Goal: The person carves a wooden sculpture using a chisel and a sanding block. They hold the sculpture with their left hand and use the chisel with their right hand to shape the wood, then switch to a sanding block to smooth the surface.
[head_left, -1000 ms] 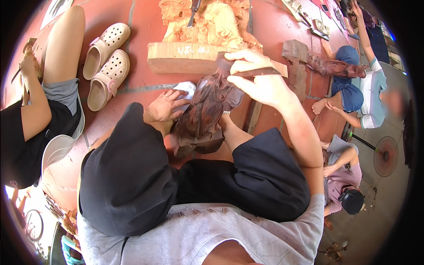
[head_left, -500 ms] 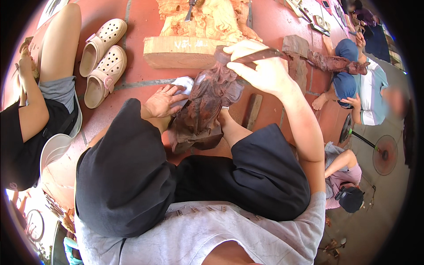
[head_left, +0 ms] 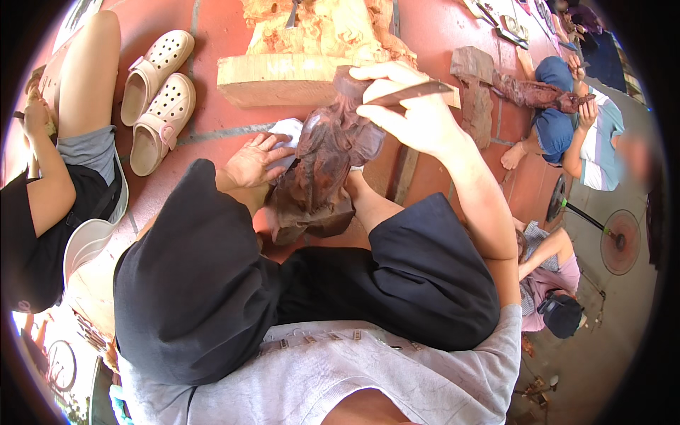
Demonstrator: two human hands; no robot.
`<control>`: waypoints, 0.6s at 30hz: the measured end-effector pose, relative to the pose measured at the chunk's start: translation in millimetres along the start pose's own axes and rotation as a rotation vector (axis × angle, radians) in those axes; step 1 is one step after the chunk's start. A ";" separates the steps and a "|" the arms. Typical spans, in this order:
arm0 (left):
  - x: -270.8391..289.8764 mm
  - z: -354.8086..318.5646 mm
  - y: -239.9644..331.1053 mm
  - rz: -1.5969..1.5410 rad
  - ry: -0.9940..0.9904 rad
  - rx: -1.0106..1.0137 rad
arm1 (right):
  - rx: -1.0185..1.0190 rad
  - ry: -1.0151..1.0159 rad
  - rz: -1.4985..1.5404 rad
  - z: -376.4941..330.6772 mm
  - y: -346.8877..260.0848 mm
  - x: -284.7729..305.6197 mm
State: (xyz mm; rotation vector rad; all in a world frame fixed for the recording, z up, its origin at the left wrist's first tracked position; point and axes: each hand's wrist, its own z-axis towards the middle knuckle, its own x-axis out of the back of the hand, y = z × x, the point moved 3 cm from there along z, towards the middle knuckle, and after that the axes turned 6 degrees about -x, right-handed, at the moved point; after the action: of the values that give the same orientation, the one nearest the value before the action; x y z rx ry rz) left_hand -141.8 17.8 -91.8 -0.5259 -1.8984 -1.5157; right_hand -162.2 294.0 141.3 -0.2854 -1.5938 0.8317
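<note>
A dark reddish-brown wood carving of a draped figure (head_left: 315, 166) stands between my feet, leaning slightly toward my legs. My right hand (head_left: 418, 113) is closed round a dark, flat, blade-like tool (head_left: 421, 91), its wide end pointing right. Its fingertips are at the narrow top of the carving. Open, with its fingers spread, my left hand (head_left: 253, 161) lies beside the carving's left side, over a white item (head_left: 287, 134) that I cannot make out. Whether that palm presses on the carving is hidden.
Just beyond stands a pale wood carving on a block (head_left: 276, 81), a chisel (head_left: 292, 14) on it. Beige clogs (head_left: 163, 120) lie at left by a seated person. At right, a person handles another dark carving (head_left: 535, 95); a wood bar (head_left: 404, 176) and fan (head_left: 620, 241) are there too.
The whole scene shifts slightly left in view. The carving tips a little, and my right hand stays at its top with the tool. The person at right now has a hand on their carving.
</note>
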 end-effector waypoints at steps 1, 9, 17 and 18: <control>-1.1 1.1 0.2 0.002 -0.002 -0.003 | 0.028 -0.003 -0.030 -1.1 2.5 0.0; -1.3 -1.5 0.0 0.017 0.040 -0.025 | -0.055 0.033 0.174 -9.8 3.6 -8.4; 0.4 -1.5 0.8 0.045 0.044 -0.017 | -0.049 0.062 0.190 -8.9 18.0 -8.3; -0.1 -0.8 2.1 0.043 0.058 -0.025 | -0.088 0.050 0.233 -12.0 16.3 -10.3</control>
State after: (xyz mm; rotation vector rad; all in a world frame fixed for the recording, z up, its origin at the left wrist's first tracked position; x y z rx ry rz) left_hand -140.2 17.6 -90.3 -0.5255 -1.8152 -1.5128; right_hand -153.2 303.4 122.7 -0.5593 -1.5719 0.9252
